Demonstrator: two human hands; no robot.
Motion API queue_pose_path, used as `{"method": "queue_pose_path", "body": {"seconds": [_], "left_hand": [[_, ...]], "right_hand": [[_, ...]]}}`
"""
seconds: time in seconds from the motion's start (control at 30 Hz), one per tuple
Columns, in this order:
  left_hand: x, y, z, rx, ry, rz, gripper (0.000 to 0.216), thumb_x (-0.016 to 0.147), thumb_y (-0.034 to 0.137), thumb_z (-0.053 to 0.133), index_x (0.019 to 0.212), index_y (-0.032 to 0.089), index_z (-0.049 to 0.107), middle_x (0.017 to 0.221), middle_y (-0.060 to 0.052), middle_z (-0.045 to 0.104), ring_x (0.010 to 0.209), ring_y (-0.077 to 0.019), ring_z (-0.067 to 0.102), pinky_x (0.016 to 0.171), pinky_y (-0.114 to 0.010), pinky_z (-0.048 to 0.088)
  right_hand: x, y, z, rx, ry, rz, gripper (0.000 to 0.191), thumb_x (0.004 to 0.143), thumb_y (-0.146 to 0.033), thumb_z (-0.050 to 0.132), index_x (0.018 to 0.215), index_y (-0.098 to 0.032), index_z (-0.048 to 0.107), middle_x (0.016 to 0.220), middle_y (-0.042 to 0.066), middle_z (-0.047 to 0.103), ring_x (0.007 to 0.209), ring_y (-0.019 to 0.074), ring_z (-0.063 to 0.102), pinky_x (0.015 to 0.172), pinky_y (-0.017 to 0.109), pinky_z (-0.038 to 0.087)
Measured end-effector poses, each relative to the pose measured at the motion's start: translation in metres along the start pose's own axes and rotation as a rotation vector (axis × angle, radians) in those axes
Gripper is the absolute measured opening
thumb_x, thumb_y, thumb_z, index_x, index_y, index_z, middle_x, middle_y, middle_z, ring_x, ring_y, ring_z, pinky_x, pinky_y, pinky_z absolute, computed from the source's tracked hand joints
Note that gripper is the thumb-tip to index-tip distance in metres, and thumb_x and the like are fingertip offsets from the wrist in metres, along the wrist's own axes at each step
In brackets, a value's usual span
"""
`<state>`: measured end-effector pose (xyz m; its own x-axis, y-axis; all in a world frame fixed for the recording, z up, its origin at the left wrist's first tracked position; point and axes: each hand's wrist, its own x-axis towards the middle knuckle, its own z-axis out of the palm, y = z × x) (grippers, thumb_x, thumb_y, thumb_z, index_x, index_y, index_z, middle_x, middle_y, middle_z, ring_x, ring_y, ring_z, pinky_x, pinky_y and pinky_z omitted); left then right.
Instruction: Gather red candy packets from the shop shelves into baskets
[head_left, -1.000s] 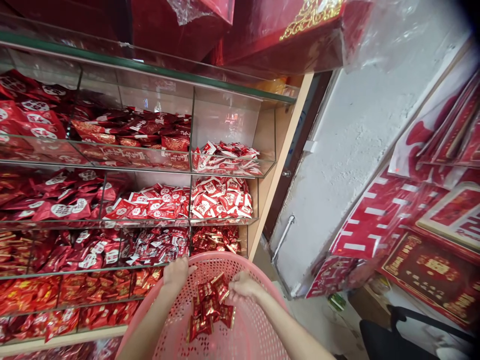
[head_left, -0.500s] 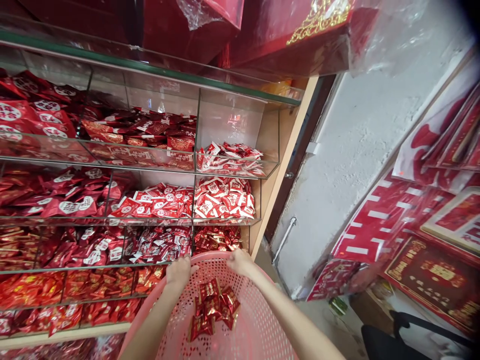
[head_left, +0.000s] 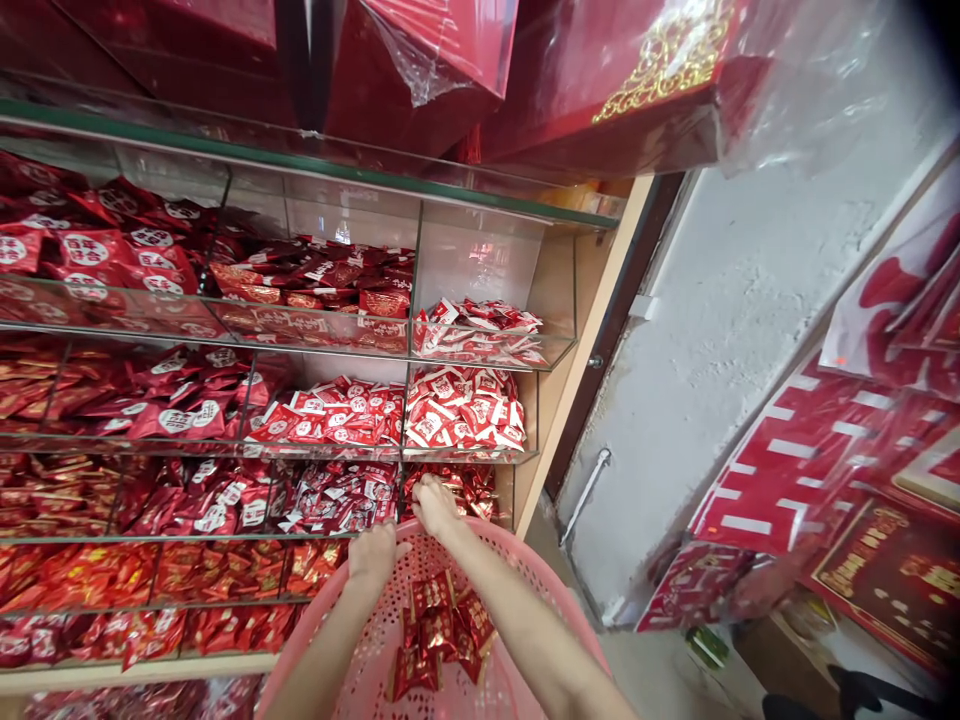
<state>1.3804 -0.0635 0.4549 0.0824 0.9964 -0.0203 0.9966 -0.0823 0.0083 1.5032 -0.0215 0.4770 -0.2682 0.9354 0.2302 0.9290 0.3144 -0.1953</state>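
Note:
My left hand (head_left: 373,553) grips the far rim of a pink perforated basket (head_left: 352,670) held in front of me. Several shiny red-and-gold candy packets (head_left: 439,628) lie in the basket. My right hand (head_left: 435,503) reaches over the rim into the lower right glass compartment, its fingers down among the red-and-gold wrapped candies (head_left: 466,484) there; I cannot see whether it holds any.
A glass-shelved display (head_left: 480,362) holds several compartments of red and white candy packets. Large red gift boxes (head_left: 622,90) in plastic sit on top. A grey wall (head_left: 720,320) and red decorations (head_left: 810,460) are to the right.
My right hand left the packets in the basket and moved up and forward into the lower right shelf compartment. The view shifted slightly; my left hand kept its hold on the rim.

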Motion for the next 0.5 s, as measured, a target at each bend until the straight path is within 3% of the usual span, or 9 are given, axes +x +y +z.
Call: {"method": "queue_pose_path", "body": {"seconds": [0.23, 0.4, 0.5], "left_hand": [[-0.003, 0.0, -0.006, -0.002, -0.006, 0.007, 0.042, 0.08, 0.043, 0.046, 0.107, 0.011, 0.053, 0.096, -0.015, 0.063, 0.092, -0.027, 0.059, 0.073, -0.033, 0.044], [-0.001, 0.0, -0.003, 0.006, 0.005, 0.008, 0.045, 0.08, 0.045, 0.046, 0.108, 0.01, 0.052, 0.094, -0.016, 0.063, 0.09, -0.0271, 0.06, 0.071, -0.033, 0.045], [-0.001, 0.0, -0.001, 0.011, 0.021, 0.016, 0.046, 0.081, 0.046, 0.045, 0.107, 0.01, 0.053, 0.092, -0.016, 0.064, 0.089, -0.0274, 0.061, 0.071, -0.034, 0.045]], "right_hand": [[-0.011, 0.013, -0.03, -0.033, 0.136, -0.07, 0.018, 0.084, -0.014, 0.038, 0.084, -0.018, 0.055, 0.092, 0.007, 0.056, 0.088, 0.0176, 0.047, 0.076, 0.028, 0.035], [-0.042, 0.023, -0.059, 0.248, 0.303, -0.088, 0.017, 0.087, -0.02, 0.037, 0.078, -0.019, 0.051, 0.084, 0.003, 0.056, 0.081, 0.014, 0.048, 0.073, 0.024, 0.035], [-0.063, 0.024, -0.062, 0.492, 0.316, -0.03, 0.015, 0.085, -0.024, 0.041, 0.074, -0.019, 0.05, 0.076, 0.0, 0.056, 0.073, 0.0124, 0.049, 0.069, 0.023, 0.036]]}}
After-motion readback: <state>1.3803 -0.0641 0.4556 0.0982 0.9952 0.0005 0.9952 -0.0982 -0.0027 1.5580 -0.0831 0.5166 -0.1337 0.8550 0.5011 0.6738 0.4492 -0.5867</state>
